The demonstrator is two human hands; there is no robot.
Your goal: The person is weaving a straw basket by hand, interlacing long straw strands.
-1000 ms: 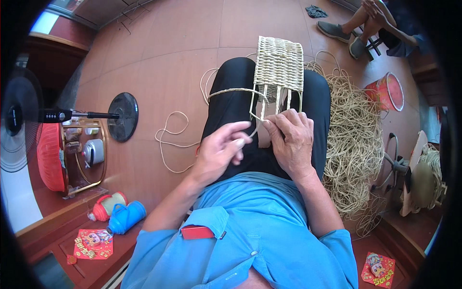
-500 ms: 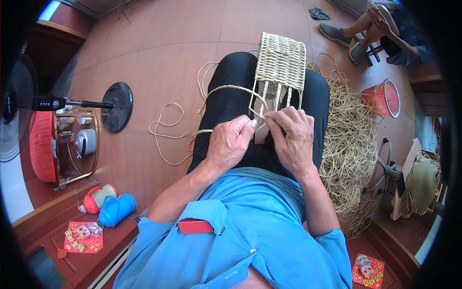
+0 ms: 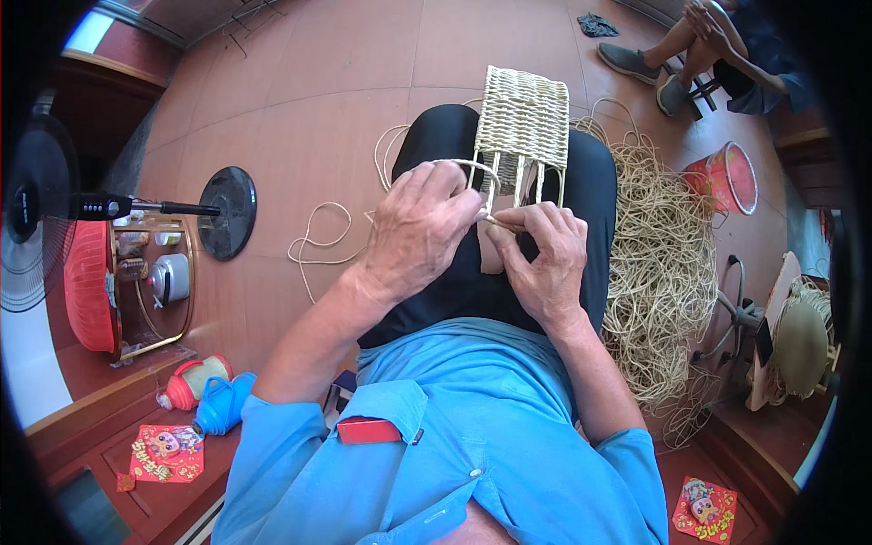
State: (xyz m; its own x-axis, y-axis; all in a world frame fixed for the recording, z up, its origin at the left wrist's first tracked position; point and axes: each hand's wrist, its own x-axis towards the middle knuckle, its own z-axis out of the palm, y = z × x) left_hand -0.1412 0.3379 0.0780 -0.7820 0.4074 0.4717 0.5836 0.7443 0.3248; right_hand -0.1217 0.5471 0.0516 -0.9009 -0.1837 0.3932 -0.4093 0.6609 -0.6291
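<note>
A woven straw-coloured cord piece lies across my dark-trousered thighs. Its far part is tightly woven, while bare upright strands run from it toward me. My left hand is closed at the strands' near left end, gripping the pale working cord, which loops over its knuckles to the leftmost strands. Close beside it, my right hand pinches the cord where it crosses the strands. Both sets of fingertips nearly meet there. A flat pinkish-brown strip shows beneath the strands, between the hands.
A large heap of loose cord covers the floor to my right, near a red bucket. On the left stand a fan base and a blue flask. Another person's shoes are at the far right.
My left hand has lifted and turned, its knuckles now up against the cord loop, which has drawn in smaller. The right hand stays pinching at nearly the same spot.
</note>
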